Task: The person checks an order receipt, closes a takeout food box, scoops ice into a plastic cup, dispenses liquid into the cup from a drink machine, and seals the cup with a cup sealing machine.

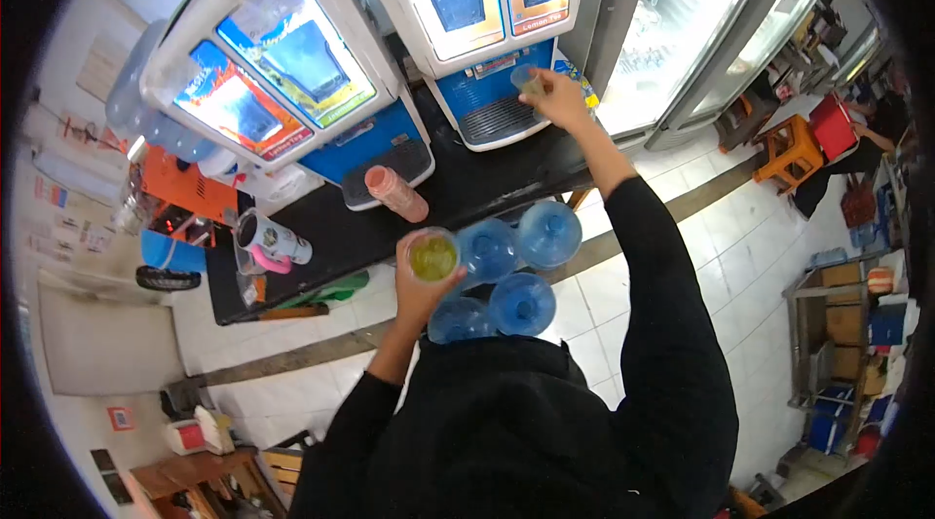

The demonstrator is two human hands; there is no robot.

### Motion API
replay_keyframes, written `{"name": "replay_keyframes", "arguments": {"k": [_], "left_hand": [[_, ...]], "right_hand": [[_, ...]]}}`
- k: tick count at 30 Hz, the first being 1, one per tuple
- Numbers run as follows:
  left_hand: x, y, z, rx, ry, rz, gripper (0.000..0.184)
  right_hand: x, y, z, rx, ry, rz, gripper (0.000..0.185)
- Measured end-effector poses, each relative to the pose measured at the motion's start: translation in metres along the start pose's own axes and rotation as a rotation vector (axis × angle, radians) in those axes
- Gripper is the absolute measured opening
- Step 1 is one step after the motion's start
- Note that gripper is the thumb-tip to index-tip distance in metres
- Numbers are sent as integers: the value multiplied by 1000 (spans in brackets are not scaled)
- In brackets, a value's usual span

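Observation:
My left hand (417, 297) is wrapped round a clear cup (433, 257) of yellow-green drink, held in front of the black counter's near edge. Farther out, my right hand (563, 102) grips a clear plastic cup (527, 80) by its side, in front of the blue lower panel of the right drink dispenser (502, 81). What that cup contains is hard to make out. A pink ribbed bottle (395, 193) stands on the counter (458, 183), just beyond my left hand.
A second dispenser (362, 144) stands at the left, near a white tumbler (280, 237) with a pink handle. Several blue water jugs (523, 305) crowd the floor between me and the counter. Glass-door fridges (672, 22) are at right; a person (877, 134) sits beyond, by an orange stool (787, 151).

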State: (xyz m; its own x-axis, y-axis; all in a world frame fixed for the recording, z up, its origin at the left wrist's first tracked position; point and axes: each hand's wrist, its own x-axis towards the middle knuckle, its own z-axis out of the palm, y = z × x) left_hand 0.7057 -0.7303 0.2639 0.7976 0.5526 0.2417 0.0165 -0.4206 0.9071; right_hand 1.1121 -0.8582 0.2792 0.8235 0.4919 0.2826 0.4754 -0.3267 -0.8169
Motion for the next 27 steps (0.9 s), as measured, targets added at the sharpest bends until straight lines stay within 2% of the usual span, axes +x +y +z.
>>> {"name": "replay_keyframes", "arguments": {"k": [2, 5, 8, 9, 12, 16, 22, 25, 27], "left_hand": [[22, 7, 23, -71, -41, 9, 85], [41, 25, 50, -115, -84, -12, 85], [53, 37, 72, -93, -93, 59, 87], [54, 40, 77, -95, -106, 77, 87], [53, 46, 87, -97, -128, 101, 87], [52, 53, 89, -67, -111, 140, 87], [52, 53, 81, -57, -93, 165, 88], [51, 53, 76, -83, -81, 158, 87], [50, 55, 71, -66, -72, 162, 87]], "right_hand": [[-39, -40, -23, 103, -171, -53, 57], [-83, -96, -48, 39, -397, -174, 56], [-117, -116, -57, -244, -403, -399, 57], [-125, -133, -64, -288, -463, -384, 53], [-139, -137, -64, -508, -338, -581, 53], [-149, -141, -64, -652, -252, -678, 47], [-155, -152, -59, -778, -196, -761, 43], [-156, -158, -55, -710, -232, -720, 56], [-154, -159, -53, -690, -216, -716, 49]]}}
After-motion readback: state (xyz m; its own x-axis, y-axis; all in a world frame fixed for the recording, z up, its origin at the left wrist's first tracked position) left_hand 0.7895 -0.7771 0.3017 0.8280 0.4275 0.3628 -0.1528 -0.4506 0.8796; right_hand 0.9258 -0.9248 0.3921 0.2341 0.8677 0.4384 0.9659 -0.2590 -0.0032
